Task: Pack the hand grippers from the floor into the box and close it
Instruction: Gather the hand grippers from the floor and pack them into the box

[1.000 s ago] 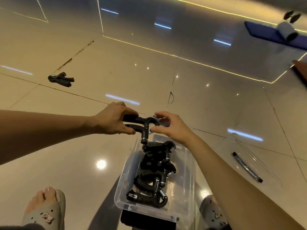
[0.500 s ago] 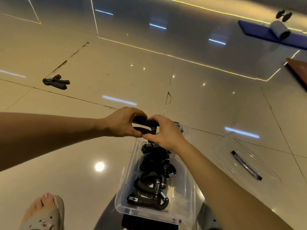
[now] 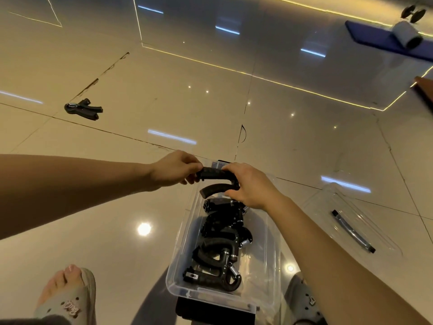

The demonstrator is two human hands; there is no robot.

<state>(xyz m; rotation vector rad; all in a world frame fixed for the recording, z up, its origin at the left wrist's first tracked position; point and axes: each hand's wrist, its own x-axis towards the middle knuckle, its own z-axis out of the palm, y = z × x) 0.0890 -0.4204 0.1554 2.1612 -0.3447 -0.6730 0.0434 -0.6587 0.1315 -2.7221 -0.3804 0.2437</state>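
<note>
The floor (image 3: 293,137) is glossy polished tile, mirroring lights. The box (image 3: 264,266) is clear smooth plastic. The hand grippers (image 3: 218,252) inside look matt black with shiny metal springs (image 3: 234,270).

Nothing legible: pink letters on the sandal charm (image 3: 71,309) at seven o'clock and a white label (image 3: 218,164) on the box (image 3: 263,233) are blurred

Dim, warm indoor light. Glossy floor (image 3: 304,141) mirrors ceiling strips & spots; strongest glare approx 8 o'clock. Yellow light line (image 3: 304,89) glows 12–2 o'clock. Faint sheen on clear box (image 3: 262,254). Fisheye bend at edges; detail soft throughout.
</note>
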